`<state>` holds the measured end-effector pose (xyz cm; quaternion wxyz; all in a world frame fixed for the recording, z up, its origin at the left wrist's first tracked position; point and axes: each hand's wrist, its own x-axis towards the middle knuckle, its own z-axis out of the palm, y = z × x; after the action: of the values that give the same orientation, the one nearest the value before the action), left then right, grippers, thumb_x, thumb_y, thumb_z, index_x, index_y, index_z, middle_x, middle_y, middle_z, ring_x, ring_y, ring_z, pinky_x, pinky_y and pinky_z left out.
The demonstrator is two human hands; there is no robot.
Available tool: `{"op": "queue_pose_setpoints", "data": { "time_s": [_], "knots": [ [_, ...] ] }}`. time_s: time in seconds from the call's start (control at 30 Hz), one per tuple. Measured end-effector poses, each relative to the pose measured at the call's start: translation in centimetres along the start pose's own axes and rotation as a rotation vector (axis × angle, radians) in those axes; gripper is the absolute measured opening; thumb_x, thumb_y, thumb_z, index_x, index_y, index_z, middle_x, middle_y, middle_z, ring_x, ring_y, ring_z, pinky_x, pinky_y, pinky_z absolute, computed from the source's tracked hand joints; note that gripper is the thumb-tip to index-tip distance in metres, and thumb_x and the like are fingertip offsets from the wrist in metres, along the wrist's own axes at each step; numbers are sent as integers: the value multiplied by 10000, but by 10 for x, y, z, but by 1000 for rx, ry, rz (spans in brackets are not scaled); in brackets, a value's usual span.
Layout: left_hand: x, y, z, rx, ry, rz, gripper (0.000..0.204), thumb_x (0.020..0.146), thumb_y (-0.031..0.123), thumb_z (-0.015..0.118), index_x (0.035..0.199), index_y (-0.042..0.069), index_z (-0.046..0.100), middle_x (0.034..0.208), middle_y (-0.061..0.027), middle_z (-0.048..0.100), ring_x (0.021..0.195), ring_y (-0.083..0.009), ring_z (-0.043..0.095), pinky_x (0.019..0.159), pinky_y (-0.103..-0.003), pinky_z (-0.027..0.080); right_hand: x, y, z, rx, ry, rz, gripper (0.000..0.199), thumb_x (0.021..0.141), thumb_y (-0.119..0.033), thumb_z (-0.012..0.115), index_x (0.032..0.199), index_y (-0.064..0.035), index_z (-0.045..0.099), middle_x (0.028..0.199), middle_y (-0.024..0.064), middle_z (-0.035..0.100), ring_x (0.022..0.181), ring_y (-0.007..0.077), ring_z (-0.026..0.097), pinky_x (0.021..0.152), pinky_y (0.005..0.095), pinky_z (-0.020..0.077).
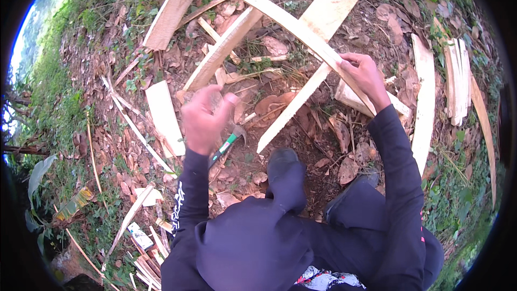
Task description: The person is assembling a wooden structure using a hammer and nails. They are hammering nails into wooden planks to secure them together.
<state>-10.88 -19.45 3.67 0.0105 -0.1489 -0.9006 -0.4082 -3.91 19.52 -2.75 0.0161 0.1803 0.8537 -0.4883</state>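
Observation:
My right hand (367, 78) grips a long, pale wooden strip (280, 16) near its near end, thumb on its face; the strip slants away to the far left. Beneath it a sawn board with one rough edge (295, 109) crosses toward my feet. My left hand (205, 118), blurred by motion, hovers with thumb and fingers apart and nothing visible in it. Just beside that hand a claw hammer (226, 146) with a green and black handle lies on the ground, partly hidden by my sleeve. A thick wooden piece (223, 48) lies beyond my left hand.
A wide board (331, 8) and a short plank (172, 13) lie at the far side. Another short board (164, 116) is at the left. Long slats (424, 97) and a split bundle (456, 81) rest at the right. Wood scraps (148, 267) pile up at lower left among leaves.

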Motion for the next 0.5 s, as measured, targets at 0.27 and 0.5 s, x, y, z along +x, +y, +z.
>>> {"op": "queue_pose_setpoints", "data": {
  "time_s": [0.27,0.5],
  "knots": [
    [-79,12,101,355,-263,243,267,876,287,735,1094,133,746,669,-92,670,575,-279,658,540,-393,508,-10,3,-51,130,-286,187,397,1014,-336,621,1258,-28,678,1133,45,682,975,131,602,864,299,481],
    [-76,5,98,280,-343,319,231,898,253,728,1043,75,756,709,-141,693,609,-302,668,582,-409,522,-48,24,-63,223,-442,217,298,966,-229,688,1108,33,696,916,67,695,761,115,642,726,294,521]
  ]
}}
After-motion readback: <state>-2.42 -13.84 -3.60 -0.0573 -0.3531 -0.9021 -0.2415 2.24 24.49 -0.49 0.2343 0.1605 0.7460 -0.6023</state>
